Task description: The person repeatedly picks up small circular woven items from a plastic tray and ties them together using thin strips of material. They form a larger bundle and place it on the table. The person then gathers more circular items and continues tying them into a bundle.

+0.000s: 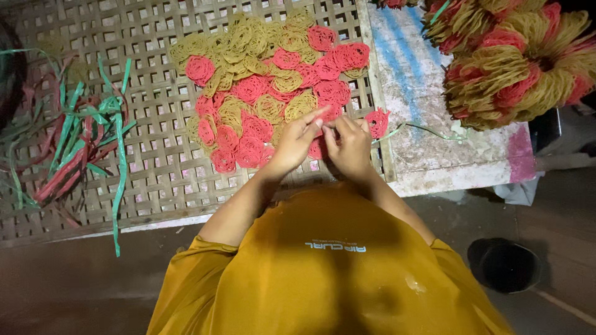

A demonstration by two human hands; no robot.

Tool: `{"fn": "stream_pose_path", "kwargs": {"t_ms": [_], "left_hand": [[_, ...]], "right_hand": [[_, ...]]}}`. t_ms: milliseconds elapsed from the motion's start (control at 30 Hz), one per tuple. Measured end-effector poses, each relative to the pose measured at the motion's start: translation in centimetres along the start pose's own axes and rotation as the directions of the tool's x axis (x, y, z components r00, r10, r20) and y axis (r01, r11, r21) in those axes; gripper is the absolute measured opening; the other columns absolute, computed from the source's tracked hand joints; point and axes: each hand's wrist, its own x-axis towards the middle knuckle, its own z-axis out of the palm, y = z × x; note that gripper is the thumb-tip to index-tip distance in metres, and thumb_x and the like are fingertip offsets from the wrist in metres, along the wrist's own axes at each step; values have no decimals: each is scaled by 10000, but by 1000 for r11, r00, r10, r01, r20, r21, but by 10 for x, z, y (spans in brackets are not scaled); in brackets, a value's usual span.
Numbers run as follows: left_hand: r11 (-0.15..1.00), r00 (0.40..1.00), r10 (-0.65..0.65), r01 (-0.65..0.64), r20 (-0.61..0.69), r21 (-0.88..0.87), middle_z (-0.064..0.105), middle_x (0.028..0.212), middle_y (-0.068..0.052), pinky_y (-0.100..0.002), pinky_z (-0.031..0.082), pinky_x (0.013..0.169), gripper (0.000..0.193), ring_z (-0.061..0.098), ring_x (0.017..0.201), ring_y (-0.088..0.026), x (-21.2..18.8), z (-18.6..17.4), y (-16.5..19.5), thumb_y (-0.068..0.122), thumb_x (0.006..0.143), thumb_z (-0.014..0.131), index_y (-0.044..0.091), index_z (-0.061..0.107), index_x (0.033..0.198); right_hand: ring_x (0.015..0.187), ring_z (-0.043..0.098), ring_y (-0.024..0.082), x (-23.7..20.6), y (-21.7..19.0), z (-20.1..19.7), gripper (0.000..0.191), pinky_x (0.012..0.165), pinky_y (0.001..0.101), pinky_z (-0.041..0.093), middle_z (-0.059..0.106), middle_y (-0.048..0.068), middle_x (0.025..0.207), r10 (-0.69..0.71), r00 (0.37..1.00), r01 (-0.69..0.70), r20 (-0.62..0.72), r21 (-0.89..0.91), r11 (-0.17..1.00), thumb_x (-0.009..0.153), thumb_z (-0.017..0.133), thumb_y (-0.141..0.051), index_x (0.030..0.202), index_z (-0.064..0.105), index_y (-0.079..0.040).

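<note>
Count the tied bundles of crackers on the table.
1: a big ring-shaped bundle at the table's far right corner, partly cut off by the frame, so more may lie out of view. The rest are loose crackers on the woven tray.

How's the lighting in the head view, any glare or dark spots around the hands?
Head view: bright, even light on the woven bamboo tray and the red and yellow lacy noodle discs; no glare; left hand and right hand sharp; floor and corners fall into deep shadow.
</note>
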Motion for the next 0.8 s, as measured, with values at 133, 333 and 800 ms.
{"fn": "stream_pose_path", "kwargs": {"t_ms": [133, 333, 800], "left_hand": [[969, 976, 214, -209, 29, -130, 686, 1402, -134, -282, 450, 1117, 455, 624, 1275, -128, -2, 1, -4, 49, 1055, 418, 49, 579, 1481], [869, 931, 351, -285, -98, 405, 740, 1197, -149, -355, 596, 967, 315, 745, 1068, -288, -4, 8, 20, 16, 991, 592, 58, 702, 1282], [587, 806, 577, -521, 131, 620, 625, 1060, -80, -427, 571, 807, 262, 663, 997, -298, 17, 18, 81, 66, 865, 686, 114, 689, 1123]], "right_hand": [[798, 652, 279, -5, 5, 4, 70, 826, 393, 417, 729, 88, 914, 1, 996, 2, -93, 33, 999, 900, 768, -104, 929, 713, -71], [840, 628, 292, -13, 20, 11, 89, 821, 385, 460, 738, 109, 956, 148, 985, -130, -87, 179, 975, 870, 764, -57, 942, 714, -41], [1086, 622, 233, -13, 42, -32, 300, 990, 352, 502, 657, 144, 1188, 113, 978, -57, -177, 295, 954, 947, 547, 110, 1223, 641, 37]]}}
